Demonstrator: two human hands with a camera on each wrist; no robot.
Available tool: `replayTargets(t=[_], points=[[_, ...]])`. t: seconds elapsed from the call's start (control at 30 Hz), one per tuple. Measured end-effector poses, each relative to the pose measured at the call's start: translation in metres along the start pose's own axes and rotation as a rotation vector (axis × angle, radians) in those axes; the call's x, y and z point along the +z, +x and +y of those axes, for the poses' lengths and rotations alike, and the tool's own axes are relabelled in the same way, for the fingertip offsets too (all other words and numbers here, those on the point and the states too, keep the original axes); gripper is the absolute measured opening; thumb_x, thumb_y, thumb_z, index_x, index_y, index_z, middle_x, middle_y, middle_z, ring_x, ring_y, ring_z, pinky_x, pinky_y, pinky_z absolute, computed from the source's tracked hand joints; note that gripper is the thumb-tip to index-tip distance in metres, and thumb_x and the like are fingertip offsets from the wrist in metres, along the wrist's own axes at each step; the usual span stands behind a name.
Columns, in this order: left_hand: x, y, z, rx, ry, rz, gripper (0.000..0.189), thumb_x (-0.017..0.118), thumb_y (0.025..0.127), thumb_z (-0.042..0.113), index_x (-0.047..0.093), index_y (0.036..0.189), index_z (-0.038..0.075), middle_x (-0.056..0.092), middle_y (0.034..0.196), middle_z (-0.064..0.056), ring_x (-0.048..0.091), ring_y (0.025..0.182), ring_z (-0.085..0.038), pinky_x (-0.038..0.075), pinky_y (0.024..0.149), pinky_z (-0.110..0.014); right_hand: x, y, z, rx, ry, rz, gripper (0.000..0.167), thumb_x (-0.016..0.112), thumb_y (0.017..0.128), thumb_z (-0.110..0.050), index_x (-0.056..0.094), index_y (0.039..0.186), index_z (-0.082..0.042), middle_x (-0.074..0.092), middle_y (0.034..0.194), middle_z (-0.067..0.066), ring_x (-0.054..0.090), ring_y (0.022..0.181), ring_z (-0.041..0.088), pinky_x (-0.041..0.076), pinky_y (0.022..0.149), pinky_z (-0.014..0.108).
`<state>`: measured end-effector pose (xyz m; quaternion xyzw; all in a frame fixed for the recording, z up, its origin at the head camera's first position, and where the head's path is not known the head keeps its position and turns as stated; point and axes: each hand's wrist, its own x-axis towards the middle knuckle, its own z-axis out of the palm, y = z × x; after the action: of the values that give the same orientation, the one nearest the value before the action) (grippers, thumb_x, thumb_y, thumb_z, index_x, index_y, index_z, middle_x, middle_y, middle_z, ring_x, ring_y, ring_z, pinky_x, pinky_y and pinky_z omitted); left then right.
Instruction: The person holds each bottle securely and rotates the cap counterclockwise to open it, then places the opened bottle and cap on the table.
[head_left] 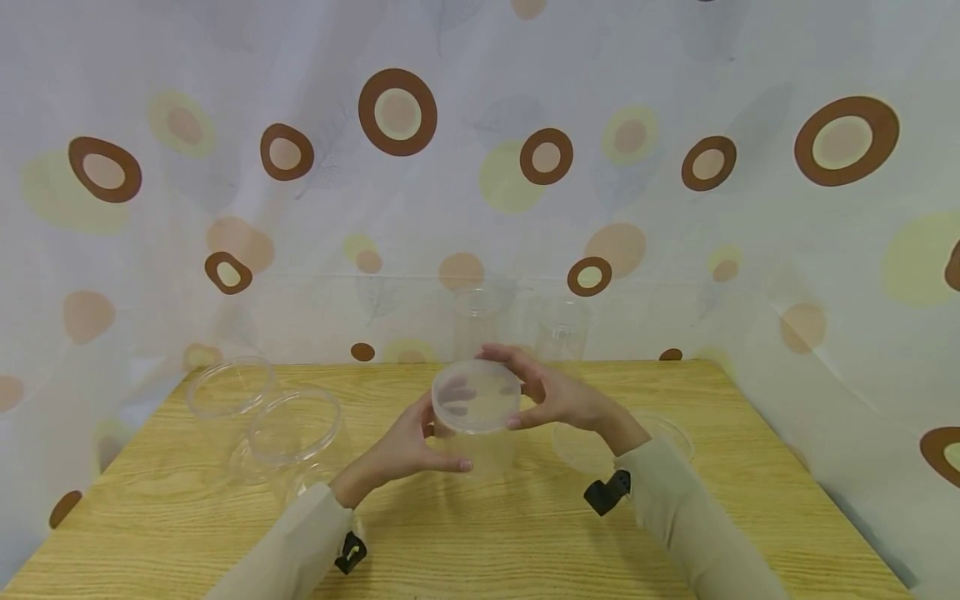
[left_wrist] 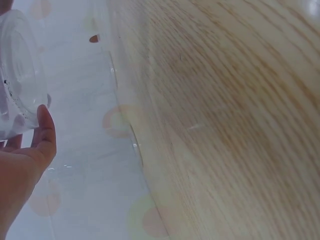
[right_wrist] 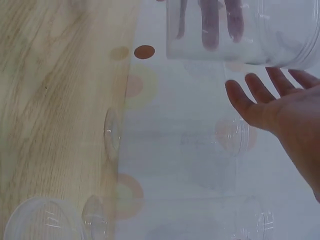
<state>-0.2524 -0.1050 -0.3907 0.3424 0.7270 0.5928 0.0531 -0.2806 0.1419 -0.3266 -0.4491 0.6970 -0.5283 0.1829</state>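
Note:
My left hand (head_left: 411, 446) grips a clear plastic jar (head_left: 480, 454) from the left, thumb on the near side and fingers behind it. A frosted round lid (head_left: 480, 396) sits on the jar's top. My right hand (head_left: 558, 396) holds the lid's right side, thumb at the near rim and index finger reaching to the far rim. In the right wrist view, the lower fingers (right_wrist: 240, 100) hang just off the jar's side, and the jar's base stands above the tabletop. The left wrist view shows the jar (left_wrist: 22, 70) at its left edge beside the thumb.
Two wide clear jars with open tops, one farther back (head_left: 230, 412) and one nearer (head_left: 296, 458), stand on the left of the wooden table (head_left: 480, 550). Two tall clear jars (head_left: 475, 329) (head_left: 562, 333) stand at the back. Clear round lids (head_left: 581, 458) lie by the right forearm.

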Motion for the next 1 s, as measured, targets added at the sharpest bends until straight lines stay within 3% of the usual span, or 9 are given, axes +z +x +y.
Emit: replayTargets(t=[0.23,0.4,0.6,0.77,0.87,1.0], points=[[-0.001,0.001,0.0,-0.007,0.001,0.068,0.096,0.081,0.066,0.008,0.026,0.142,0.027,0.04,0.137,0.0,0.041,0.119,-0.022,0.041,0.088,-0.042,0.022,-0.004,-0.001,-0.031,-0.147,0.286,0.083,0.073,0.078,-0.02,0.022,0.144,-0.015,0.03,0.145,0.008,0.029,0.132,0.027,0.03,0.102,0.053],[-0.001,0.002,0.002,0.011,0.013,0.077,0.095,0.081,0.067,0.01,0.026,0.142,0.03,0.04,0.137,0.002,0.04,0.12,-0.022,0.041,0.088,-0.042,0.034,-0.003,-0.002,-0.005,-0.181,0.369,0.082,0.073,0.078,-0.024,0.024,0.142,-0.012,0.029,0.143,0.007,0.029,0.13,0.027,0.031,0.101,0.051],[0.0,0.002,0.0,0.025,0.008,0.044,0.096,0.08,0.069,0.013,0.021,0.143,0.033,0.036,0.14,0.003,0.039,0.123,-0.022,0.04,0.089,-0.043,0.04,0.0,0.0,0.012,-0.171,0.423,0.076,0.074,0.077,-0.02,0.03,0.139,-0.01,0.033,0.138,0.007,0.034,0.125,0.027,0.032,0.101,0.051],[0.0,0.0,-0.001,0.014,0.002,0.024,0.096,0.079,0.07,0.012,0.021,0.143,0.033,0.036,0.14,0.003,0.04,0.122,-0.021,0.04,0.088,-0.042,0.032,-0.001,0.001,0.013,-0.19,0.34,0.075,0.072,0.079,-0.022,0.03,0.139,-0.012,0.032,0.138,0.007,0.036,0.124,0.025,0.032,0.102,0.05],[-0.001,-0.001,0.0,0.014,-0.006,0.002,0.094,0.08,0.07,0.013,0.023,0.142,0.031,0.039,0.138,0.002,0.042,0.121,-0.019,0.04,0.088,-0.042,0.02,-0.001,0.002,0.006,-0.133,0.207,0.072,0.07,0.081,-0.018,0.029,0.14,-0.015,0.03,0.138,0.006,0.037,0.122,0.024,0.035,0.101,0.045],[-0.001,-0.002,0.001,0.014,-0.035,-0.049,0.09,0.08,0.069,0.013,0.027,0.141,0.026,0.043,0.133,-0.002,0.046,0.115,-0.018,0.042,0.088,-0.041,0.004,0.0,0.003,-0.002,0.028,0.005,0.071,0.064,0.085,-0.009,0.023,0.143,-0.01,0.027,0.139,0.011,0.039,0.121,0.024,0.04,0.097,0.037]])
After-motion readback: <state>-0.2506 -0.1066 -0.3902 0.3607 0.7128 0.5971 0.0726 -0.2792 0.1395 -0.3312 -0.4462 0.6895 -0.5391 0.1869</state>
